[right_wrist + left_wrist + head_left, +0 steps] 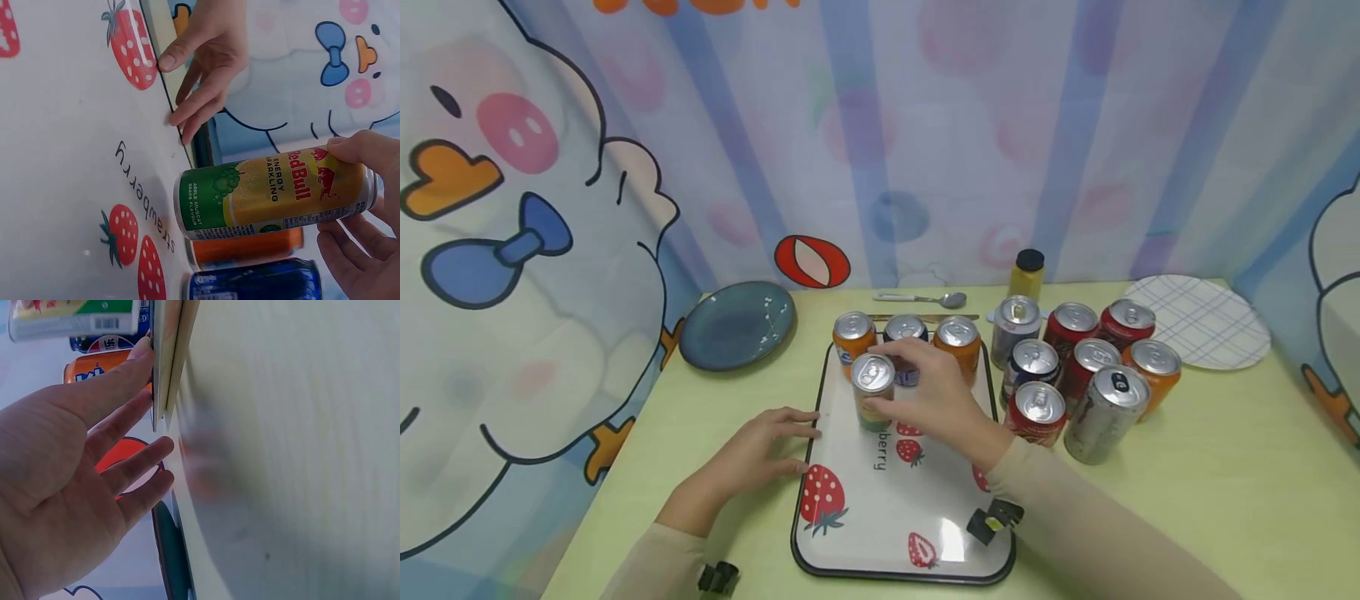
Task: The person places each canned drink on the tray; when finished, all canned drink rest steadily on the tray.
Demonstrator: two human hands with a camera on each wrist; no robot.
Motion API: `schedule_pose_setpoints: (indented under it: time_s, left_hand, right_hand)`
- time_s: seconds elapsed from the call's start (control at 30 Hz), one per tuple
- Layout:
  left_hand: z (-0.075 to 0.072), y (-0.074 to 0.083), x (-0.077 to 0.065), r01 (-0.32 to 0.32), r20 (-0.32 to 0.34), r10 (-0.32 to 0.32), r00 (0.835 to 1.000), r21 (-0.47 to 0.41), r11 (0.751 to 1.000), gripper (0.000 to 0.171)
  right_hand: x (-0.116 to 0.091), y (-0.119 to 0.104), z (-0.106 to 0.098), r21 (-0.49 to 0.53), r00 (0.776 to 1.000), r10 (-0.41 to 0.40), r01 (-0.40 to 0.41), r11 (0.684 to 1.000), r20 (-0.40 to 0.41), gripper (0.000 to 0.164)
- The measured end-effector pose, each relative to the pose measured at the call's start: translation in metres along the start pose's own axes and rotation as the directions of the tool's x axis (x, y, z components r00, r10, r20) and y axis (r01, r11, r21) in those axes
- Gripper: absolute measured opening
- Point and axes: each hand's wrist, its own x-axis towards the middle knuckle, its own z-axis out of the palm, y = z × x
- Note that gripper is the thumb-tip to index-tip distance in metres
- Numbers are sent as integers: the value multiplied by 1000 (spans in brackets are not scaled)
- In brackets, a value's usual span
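My right hand [936, 396] pinches a gold and green Red Bull can [272, 194] near its top, thumb on one side and fingers on the other. The can is upright over the white strawberry-print tray [880, 517], its base close to the surface. Behind it, along the tray's far end, stand an orange can [852, 337], a dark blue can [904, 327] and another orange can [957, 337]. My left hand [767, 446] has its fingers extended at the tray's left edge, with the thumb and index fingertips right at the rim in the left wrist view.
Several red, orange, silver and dark cans [1093, 358] stand close together right of the tray. Behind them are a yellow jar [1027, 275] with a black lid and a checked plate [1198, 321]. A teal plate [737, 325] lies at the back left; a spoon [921, 298] lies beyond the tray.
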Motion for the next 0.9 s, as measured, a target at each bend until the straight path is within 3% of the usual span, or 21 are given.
schedule_pose_setpoints:
  time_s: [0.23,0.53,0.7,0.9]
  left_hand:
    - [2,1,3,30,13,-30,999,-3,1000,44]
    - [0,8,6,61,18,-61,998,43,997,44]
    - [0,8,6,90,29,-92,995,63,994,44]
    - [0,7,4,102,34,-104,994,59,993,44]
  right_hand:
    - [22,8,25,-29,998,57,-56,998,35,59]
    - [27,11,33,-90,994,92,-87,992,60,63]
    - [19,3,23,-153,989,85,-66,986,118,66]
    - [-9,-17,-11,-197,986,61,-29,980,158,54]
